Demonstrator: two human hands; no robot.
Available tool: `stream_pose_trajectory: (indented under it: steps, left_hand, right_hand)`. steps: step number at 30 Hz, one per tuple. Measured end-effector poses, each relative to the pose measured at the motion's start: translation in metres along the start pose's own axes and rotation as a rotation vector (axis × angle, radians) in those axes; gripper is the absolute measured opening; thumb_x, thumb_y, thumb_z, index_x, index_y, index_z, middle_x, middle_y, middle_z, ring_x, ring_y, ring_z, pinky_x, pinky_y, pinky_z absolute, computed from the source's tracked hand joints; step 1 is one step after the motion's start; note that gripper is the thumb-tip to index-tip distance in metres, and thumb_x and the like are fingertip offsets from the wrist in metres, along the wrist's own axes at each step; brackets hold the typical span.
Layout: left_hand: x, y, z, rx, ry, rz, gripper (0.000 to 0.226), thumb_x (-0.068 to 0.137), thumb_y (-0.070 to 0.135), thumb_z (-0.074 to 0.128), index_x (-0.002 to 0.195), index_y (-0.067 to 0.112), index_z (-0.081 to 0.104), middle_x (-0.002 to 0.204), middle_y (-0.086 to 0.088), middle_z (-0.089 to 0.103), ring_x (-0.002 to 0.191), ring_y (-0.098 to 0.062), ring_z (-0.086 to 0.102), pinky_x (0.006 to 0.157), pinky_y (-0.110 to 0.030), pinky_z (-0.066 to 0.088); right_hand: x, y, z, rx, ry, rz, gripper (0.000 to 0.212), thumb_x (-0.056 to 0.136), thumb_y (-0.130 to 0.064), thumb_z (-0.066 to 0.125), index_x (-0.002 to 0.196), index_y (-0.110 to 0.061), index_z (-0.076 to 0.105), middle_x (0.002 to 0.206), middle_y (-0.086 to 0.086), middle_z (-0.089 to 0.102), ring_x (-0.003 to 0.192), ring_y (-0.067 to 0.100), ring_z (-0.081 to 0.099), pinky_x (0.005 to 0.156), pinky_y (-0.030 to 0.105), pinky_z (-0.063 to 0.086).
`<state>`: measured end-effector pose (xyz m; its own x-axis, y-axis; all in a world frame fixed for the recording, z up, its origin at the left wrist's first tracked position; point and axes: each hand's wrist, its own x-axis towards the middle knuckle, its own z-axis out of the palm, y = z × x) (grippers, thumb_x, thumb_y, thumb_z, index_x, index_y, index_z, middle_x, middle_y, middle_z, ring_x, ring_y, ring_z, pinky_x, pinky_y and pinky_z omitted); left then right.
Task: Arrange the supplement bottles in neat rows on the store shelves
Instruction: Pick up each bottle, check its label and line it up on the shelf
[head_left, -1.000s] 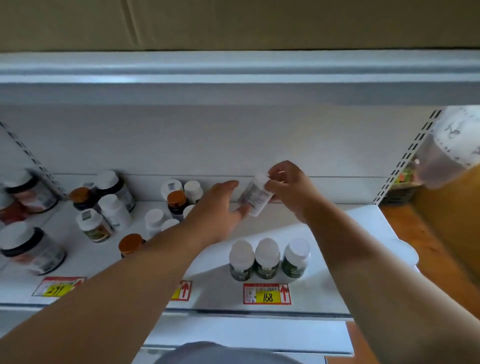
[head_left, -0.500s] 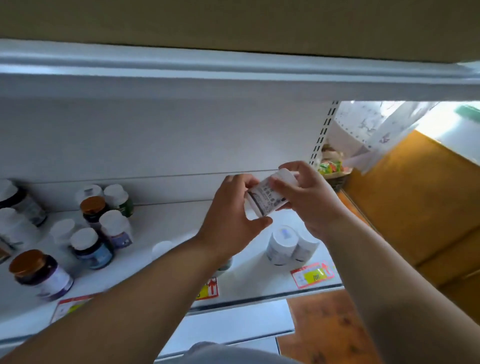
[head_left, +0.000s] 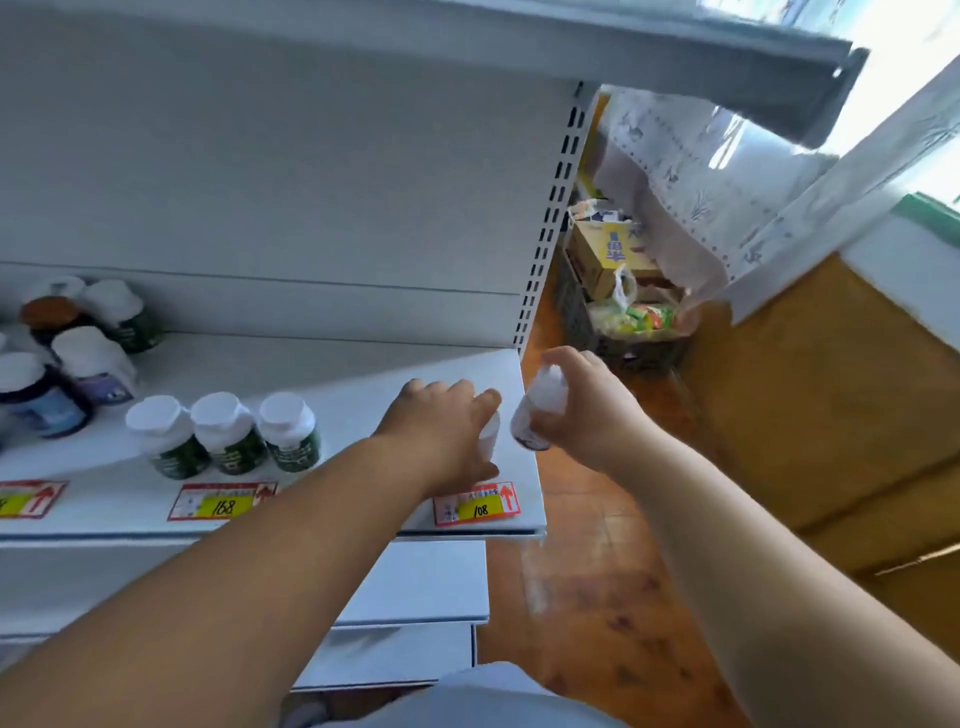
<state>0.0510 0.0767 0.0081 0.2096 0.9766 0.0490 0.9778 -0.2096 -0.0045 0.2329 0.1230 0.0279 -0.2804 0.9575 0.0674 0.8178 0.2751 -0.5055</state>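
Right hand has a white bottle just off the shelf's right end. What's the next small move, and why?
Probably bring the white bottle in the right hand leftward and set it upright beside the bottle under the left hand, above the 108 tag: it hangs past the shelf edge.

2 hands (head_left: 441, 421) – approx. 10 bottles (head_left: 288, 431) – 3 price tags (head_left: 223, 501)

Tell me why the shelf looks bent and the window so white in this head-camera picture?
Head view: the wide-angle lens bows the shelf edge and upper shelf; daylight at the window is blown out to white; the bottle in the right hand and the left hand are smeared by motion.
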Motion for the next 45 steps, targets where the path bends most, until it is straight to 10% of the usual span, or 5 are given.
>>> stream_pose_trajectory:
  steps: [12,26,34,45]
  left_hand:
    - [-0.001,-0.004,0.009,0.084,0.062,0.019,0.065,0.085,0.062,0.048,0.136,0.024,0.033,0.119,-0.004,0.055,0.105,-0.025,0.054,0.087,-0.040,0.040]
    - [-0.019,-0.019,-0.014,-0.076,0.097,0.006,0.093,0.076,0.074,0.047,0.147,0.021,0.017,0.148,-0.005,0.031,0.133,-0.025,0.029,0.110,-0.040,0.021]
    - [-0.081,-0.119,-0.039,-0.136,0.166,-0.132,0.075,0.084,0.067,0.044,0.143,0.024,0.027,0.147,0.001,0.036,0.131,-0.021,0.033,0.109,-0.037,0.024]
    - [-0.175,-0.331,-0.061,-0.275,0.317,-0.339,0.038,0.079,0.029,0.053,0.116,0.017,0.056,0.107,-0.007,0.061,0.096,-0.031,0.053,0.081,-0.040,0.044]
  right_hand:
    - [-0.006,0.002,0.038,-0.145,-0.211,-0.225,0.071,0.078,-0.038,0.070,0.136,-0.029,0.029,0.124,0.001,0.045,0.100,0.022,0.051,0.080,0.035,0.055]
    - [-0.014,-0.023,0.006,-0.152,-0.151,-0.241,0.095,0.070,-0.062,0.064,0.146,-0.037,0.013,0.153,-0.002,0.025,0.137,0.027,0.029,0.107,0.046,0.037]
    - [-0.007,-0.137,0.047,0.065,-0.010,-0.401,0.048,0.090,-0.029,0.054,0.136,-0.022,0.044,0.133,0.000,0.048,0.120,0.020,0.045,0.092,0.025,0.035]
    - [0.071,-0.351,0.177,-0.021,-0.129,-0.431,0.039,0.089,-0.033,0.057,0.126,-0.021,0.054,0.124,0.007,0.053,0.110,0.026,0.054,0.089,0.033,0.045]
